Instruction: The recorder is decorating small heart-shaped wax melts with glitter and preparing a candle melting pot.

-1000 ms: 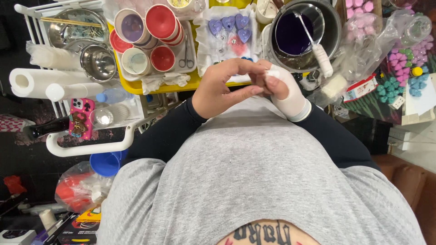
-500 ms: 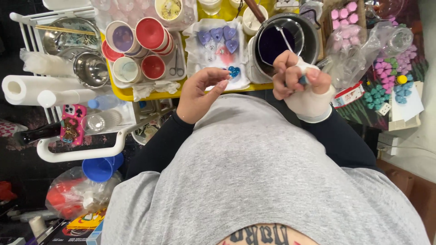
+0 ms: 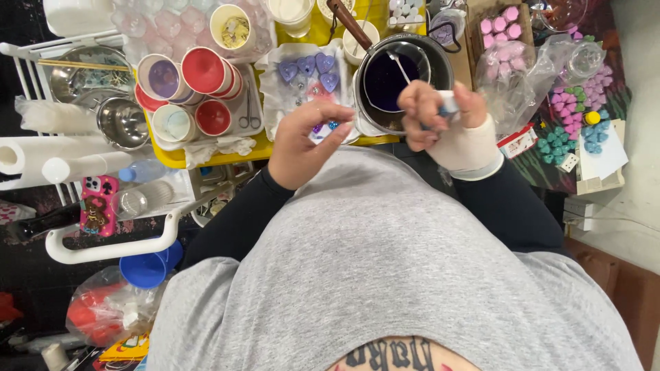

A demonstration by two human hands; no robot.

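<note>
Right hand [image 3: 440, 120], wrapped in a white bandage, pinches a small pale-and-blue piece [image 3: 448, 103] close to the chest, near the pot of purple wax [image 3: 386, 81]. Left hand [image 3: 302, 144] hovers half-curled, fingers loose, above the heart moulds [image 3: 309, 69] on the yellow tray [image 3: 206, 152].

Paper towel roll [image 3: 17, 156], steel bowl [image 3: 122, 122], scissors [image 3: 249, 110], blue cup [image 3: 146, 268]

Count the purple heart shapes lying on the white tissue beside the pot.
3: purple hearts sit clustered on the white tissue, left of the pot. More may hide behind the left hand.
</note>
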